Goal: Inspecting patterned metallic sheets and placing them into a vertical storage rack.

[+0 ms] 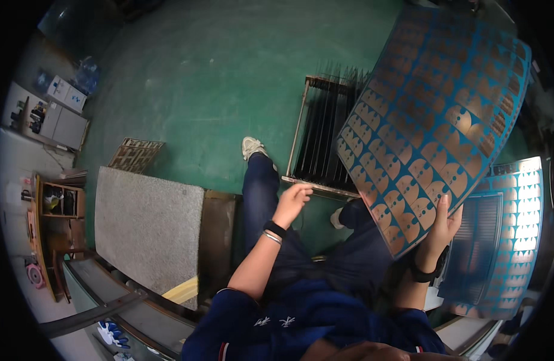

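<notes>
A large thin blue panel (403, 144) with rows of copper-coloured rounded shapes is tilted up on my right side. My right hand (448, 225) grips its lower right edge, thumb on the patterned face. My left hand (294, 200) is closed, its fingers curled, with nothing visible in them. It hovers by the near end of a slotted rack (322, 132), which has a pale frame and many thin dark upright wires. The panel hides the rack's right side.
A grey rough-topped block (147, 225) stands at left, with a patterned metal frame (135, 154) behind it. Another copper-patterned panel (517, 240) and a dark ribbed sheet (474, 246) are at right. My white shoe (253, 147) is on the green floor (187, 90).
</notes>
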A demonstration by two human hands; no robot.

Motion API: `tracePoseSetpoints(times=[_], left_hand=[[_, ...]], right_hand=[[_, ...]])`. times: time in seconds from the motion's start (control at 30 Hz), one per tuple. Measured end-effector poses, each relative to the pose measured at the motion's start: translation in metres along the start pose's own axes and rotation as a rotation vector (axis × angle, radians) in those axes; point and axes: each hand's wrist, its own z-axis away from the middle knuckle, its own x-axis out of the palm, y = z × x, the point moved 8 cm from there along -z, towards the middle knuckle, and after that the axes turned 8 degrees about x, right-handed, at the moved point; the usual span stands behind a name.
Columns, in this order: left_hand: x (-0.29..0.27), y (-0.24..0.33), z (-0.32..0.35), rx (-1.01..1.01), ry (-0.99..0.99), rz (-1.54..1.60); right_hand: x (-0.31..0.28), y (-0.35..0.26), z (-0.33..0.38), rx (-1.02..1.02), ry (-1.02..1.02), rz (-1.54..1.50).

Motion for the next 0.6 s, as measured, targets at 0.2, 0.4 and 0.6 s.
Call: tracePoseSetpoints(times=[0.2,0.4,0.6], left_hand=[[-0.043,-0.007,-0.03,0.204,0.2,-0.284],[-0.028,-0.008,-0.064,0.202,0.201,-0.422],[0.01,0.022,-0.1,0.436,0.241,-0.584]], right_hand=[[0.042,0.007,-0.031,-0.067,-0.039,0.169],[0.051,-0.014,-0.056,-0.097,-0.063,0.173],[0.058,-0.003,-0.061,-0.071,-0.094,0.215]])
